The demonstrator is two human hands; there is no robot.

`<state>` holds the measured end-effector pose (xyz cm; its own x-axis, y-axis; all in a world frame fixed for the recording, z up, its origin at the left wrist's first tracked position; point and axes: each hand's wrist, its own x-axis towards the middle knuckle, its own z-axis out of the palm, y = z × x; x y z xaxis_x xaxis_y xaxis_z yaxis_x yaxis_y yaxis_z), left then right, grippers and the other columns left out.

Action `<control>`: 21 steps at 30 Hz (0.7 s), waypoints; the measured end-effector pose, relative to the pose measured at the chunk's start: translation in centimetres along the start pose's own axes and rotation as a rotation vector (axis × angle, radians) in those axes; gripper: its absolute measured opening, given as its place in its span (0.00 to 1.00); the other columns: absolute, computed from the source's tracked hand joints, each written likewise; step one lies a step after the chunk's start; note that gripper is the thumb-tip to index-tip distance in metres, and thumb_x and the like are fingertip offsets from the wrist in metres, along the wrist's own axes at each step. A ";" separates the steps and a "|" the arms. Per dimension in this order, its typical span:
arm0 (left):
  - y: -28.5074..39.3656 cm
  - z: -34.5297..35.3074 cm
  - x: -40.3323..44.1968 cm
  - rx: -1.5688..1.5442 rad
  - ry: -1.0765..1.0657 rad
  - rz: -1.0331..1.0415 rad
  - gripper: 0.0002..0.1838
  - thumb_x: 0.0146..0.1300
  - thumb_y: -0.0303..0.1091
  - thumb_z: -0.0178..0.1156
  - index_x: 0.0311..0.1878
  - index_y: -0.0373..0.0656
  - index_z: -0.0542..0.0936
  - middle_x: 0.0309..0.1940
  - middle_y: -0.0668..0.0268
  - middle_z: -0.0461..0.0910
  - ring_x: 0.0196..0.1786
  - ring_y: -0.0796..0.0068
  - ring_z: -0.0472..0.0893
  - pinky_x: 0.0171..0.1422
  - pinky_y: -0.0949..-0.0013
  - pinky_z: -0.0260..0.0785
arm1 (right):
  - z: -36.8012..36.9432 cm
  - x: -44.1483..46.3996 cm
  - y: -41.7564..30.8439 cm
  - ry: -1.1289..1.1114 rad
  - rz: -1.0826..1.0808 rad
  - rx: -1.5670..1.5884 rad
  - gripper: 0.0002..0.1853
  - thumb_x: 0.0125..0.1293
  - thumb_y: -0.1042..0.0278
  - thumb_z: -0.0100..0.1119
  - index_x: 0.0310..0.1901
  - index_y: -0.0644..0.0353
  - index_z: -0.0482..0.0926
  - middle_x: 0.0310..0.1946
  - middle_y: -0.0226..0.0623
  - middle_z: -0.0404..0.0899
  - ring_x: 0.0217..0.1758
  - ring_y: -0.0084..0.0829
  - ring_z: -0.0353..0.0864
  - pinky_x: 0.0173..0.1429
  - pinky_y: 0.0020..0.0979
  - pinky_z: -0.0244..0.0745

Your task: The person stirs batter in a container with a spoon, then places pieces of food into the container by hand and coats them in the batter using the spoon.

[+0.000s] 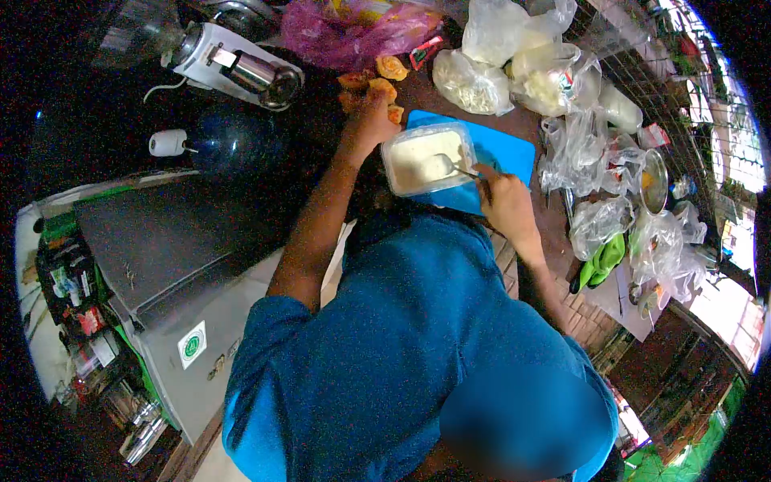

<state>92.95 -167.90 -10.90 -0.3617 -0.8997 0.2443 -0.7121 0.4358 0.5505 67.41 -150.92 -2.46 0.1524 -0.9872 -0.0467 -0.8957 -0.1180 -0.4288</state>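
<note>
My right hand [504, 195] is closed around the handle of a spoon [454, 168], whose bowl rests in creamy white contents inside a clear rectangular container [391, 173]. The container sits partly over a blue board [514, 153] on the dark table. Farther left, my left hand [374, 123] reaches over a group of orange-brown pieces [381, 86] and touches them; its fingertips are partly hidden, so I cannot make out whether it grips one. Another orange piece [392, 67] lies just beyond.
A pink plastic bag [345, 34] and a small red packet [425, 53] lie at the back. Clear bags [474, 82] and a green item [602, 262] line the right side. A white appliance [233, 66] and a grey cabinet [161, 241] are at left.
</note>
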 end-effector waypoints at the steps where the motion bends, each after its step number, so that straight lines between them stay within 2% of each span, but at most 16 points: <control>1: -0.1 -0.2 0.1 0.002 -0.004 0.000 0.34 0.41 0.36 0.71 0.53 0.35 0.71 0.46 0.46 0.79 0.50 0.48 0.79 0.55 0.56 0.71 | -0.3 0.0 -0.2 -0.014 0.036 -0.035 0.12 0.61 0.69 0.58 0.47 0.55 0.79 0.27 0.53 0.79 0.32 0.55 0.79 0.36 0.49 0.74; 4: -0.9 -0.9 0.1 -0.008 -0.170 -0.168 0.33 0.41 0.34 0.71 0.53 0.37 0.71 0.47 0.48 0.79 0.51 0.51 0.78 0.57 0.57 0.71 | -0.3 -0.2 0.4 -0.037 0.094 -0.059 0.11 0.61 0.70 0.58 0.46 0.54 0.80 0.29 0.54 0.79 0.34 0.55 0.79 0.38 0.49 0.74; 6: -1.3 -1.2 -0.8 -0.181 -0.097 -0.133 0.32 0.42 0.34 0.70 0.53 0.38 0.71 0.45 0.49 0.79 0.49 0.51 0.79 0.54 0.57 0.72 | 0.0 -0.4 1.3 -0.048 0.116 -0.046 0.11 0.61 0.70 0.58 0.45 0.54 0.80 0.30 0.54 0.79 0.34 0.54 0.79 0.38 0.49 0.74; 8: -1.0 -1.0 -2.4 -0.266 -0.068 -0.124 0.32 0.42 0.34 0.70 0.53 0.38 0.71 0.44 0.50 0.80 0.48 0.51 0.80 0.53 0.57 0.72 | 0.3 -0.6 2.3 0.069 0.026 -0.009 0.11 0.61 0.71 0.57 0.45 0.54 0.80 0.30 0.53 0.80 0.34 0.54 0.79 0.38 0.48 0.74; 9: 0.2 -1.0 -3.5 -0.354 -0.116 -0.125 0.32 0.42 0.35 0.70 0.53 0.38 0.72 0.43 0.49 0.80 0.47 0.51 0.80 0.53 0.57 0.72 | -0.2 -0.6 2.2 0.076 0.027 -0.017 0.11 0.61 0.72 0.57 0.45 0.55 0.80 0.29 0.53 0.80 0.33 0.54 0.79 0.38 0.47 0.75; 11: 4.5 -2.3 -4.2 -0.269 -0.153 -0.021 0.32 0.42 0.36 0.70 0.54 0.39 0.72 0.42 0.49 0.80 0.46 0.49 0.80 0.52 0.56 0.72 | -2.1 -0.3 1.0 0.064 0.070 0.029 0.11 0.61 0.73 0.56 0.46 0.55 0.80 0.28 0.52 0.80 0.32 0.53 0.80 0.37 0.46 0.75; 14: 6.4 1.2 -4.7 -0.217 -0.256 -0.061 0.32 0.43 0.36 0.70 0.54 0.38 0.71 0.41 0.48 0.80 0.45 0.47 0.79 0.52 0.54 0.72 | -4.1 -0.1 -0.5 0.049 0.117 0.093 0.12 0.60 0.73 0.56 0.46 0.55 0.80 0.27 0.52 0.79 0.31 0.52 0.80 0.37 0.45 0.75; 19: 8.4 1.9 -4.6 -0.217 -0.254 -0.023 0.31 0.47 0.35 0.68 0.56 0.40 0.71 0.44 0.50 0.78 0.47 0.47 0.77 0.53 0.52 0.71 | -4.3 -0.5 -0.2 0.087 0.100 0.067 0.12 0.60 0.73 0.56 0.46 0.55 0.80 0.26 0.53 0.79 0.31 0.52 0.80 0.37 0.45 0.74; 21: 7.5 2.3 -4.8 -0.087 -0.033 0.102 0.30 0.48 0.35 0.67 0.56 0.41 0.71 0.44 0.51 0.77 0.48 0.49 0.76 0.52 0.54 0.71 | -4.8 -0.5 -0.6 0.052 0.114 0.073 0.13 0.60 0.73 0.56 0.47 0.55 0.80 0.27 0.53 0.79 0.32 0.52 0.80 0.37 0.45 0.74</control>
<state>87.97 -160.29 -9.80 -0.4505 -0.8488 0.2768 -0.6163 0.5200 0.5914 65.84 -150.87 2.11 0.0281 -0.9982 -0.0529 -0.8728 0.0013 -0.4881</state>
